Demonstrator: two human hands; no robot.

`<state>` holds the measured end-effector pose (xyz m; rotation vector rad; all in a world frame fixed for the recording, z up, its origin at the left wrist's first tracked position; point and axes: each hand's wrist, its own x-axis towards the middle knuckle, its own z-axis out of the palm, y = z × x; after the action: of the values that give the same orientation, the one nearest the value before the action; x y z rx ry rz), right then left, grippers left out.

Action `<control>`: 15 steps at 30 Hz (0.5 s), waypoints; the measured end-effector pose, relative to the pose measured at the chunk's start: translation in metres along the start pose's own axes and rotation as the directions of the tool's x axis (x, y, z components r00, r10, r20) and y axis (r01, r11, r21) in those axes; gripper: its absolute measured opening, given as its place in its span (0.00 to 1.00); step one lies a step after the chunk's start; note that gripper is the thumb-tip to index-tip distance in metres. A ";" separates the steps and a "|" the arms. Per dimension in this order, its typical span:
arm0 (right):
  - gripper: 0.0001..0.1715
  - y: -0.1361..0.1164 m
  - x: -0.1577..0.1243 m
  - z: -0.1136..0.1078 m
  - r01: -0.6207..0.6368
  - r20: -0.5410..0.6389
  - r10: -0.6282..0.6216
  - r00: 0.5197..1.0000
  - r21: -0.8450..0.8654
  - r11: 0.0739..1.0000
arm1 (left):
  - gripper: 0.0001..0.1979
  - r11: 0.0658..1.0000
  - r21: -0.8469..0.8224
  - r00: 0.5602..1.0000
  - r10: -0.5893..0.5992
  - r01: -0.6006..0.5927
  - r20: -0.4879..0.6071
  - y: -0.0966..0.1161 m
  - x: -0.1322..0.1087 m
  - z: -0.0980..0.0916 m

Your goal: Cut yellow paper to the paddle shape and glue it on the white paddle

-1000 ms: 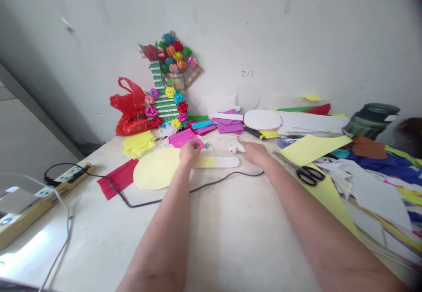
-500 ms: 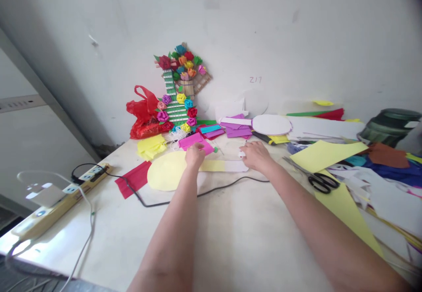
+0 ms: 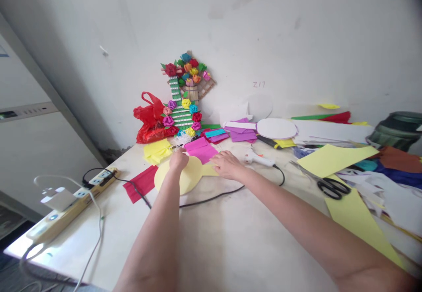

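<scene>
A pale yellow paper cutout (image 3: 190, 182), an oval with a straight handle strip, lies flat in front of me. My left hand (image 3: 179, 160) rests at the oval's upper part, its fingers bunched together; the forearm hides part of the oval, and whether the fingers pinch anything is hidden. Fingers outstretched, my right hand (image 3: 227, 165) lies open across the handle strip and covers its right end. Just right of that hand is a white glue gun (image 3: 260, 158) on the table, nothing holding it. Magenta paper (image 3: 201, 149) lies behind the cutout.
A black cord (image 3: 211, 200) crosses before the cutout. At left are a power strip (image 3: 70, 204) and red paper (image 3: 140, 184). Black-handled scissors (image 3: 332, 187) and paper scraps lie at right. Paper flowers (image 3: 193, 70), a red bag (image 3: 150, 118) and a white paddle-shaped cutout (image 3: 277, 128) stand behind.
My right hand has let go of the glue gun and moved left onto the handle strip. My left hand has shifted left over the oval. The view has turned slightly left.
</scene>
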<state>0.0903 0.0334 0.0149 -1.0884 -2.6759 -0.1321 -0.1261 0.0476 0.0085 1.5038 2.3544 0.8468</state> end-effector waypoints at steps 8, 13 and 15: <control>0.26 -0.008 0.048 0.019 -0.140 0.234 0.133 0.963 0.015 0.990 | 0.21 0.999 -0.020 0.999 0.047 -0.046 0.026 -0.013 0.006 0.001; 0.23 -0.011 0.061 0.018 -0.144 0.249 0.161 0.955 -0.088 0.986 | 0.21 1.000 0.005 1.000 0.006 -0.006 0.031 -0.018 0.007 0.001; 0.22 -0.012 0.068 0.019 -0.158 0.245 0.180 0.953 -0.107 0.982 | 0.20 1.000 0.001 1.000 0.002 -0.002 0.027 -0.017 0.007 0.002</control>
<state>0.0311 0.0737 0.0141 -1.4459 -2.8027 -0.0814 -0.1409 0.0497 -0.0020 1.5088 2.3352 0.8211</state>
